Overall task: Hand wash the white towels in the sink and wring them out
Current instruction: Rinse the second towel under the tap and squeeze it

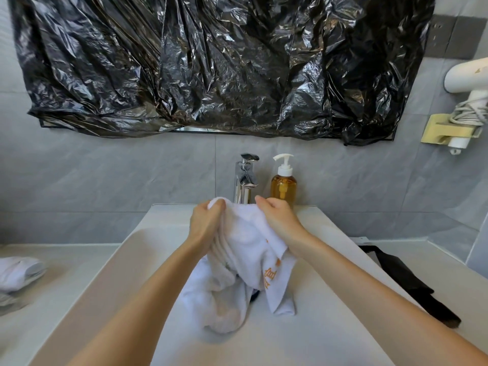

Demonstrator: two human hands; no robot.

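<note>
While both the left hand point(206, 220) and right hand point(277, 220) grip the white towel point(245, 247), twist oppositely, low over the sink point(126, 260).

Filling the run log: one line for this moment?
left hand: grips white towel | right hand: grips it too | towel held above sink | faucet: no water visible

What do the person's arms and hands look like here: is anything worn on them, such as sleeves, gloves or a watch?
Both forearms are bare as far as the picture shows; no sleeve is in view. The left hand and the right hand wear no gloves. No watch, bracelet or ring can be seen on either.
</note>
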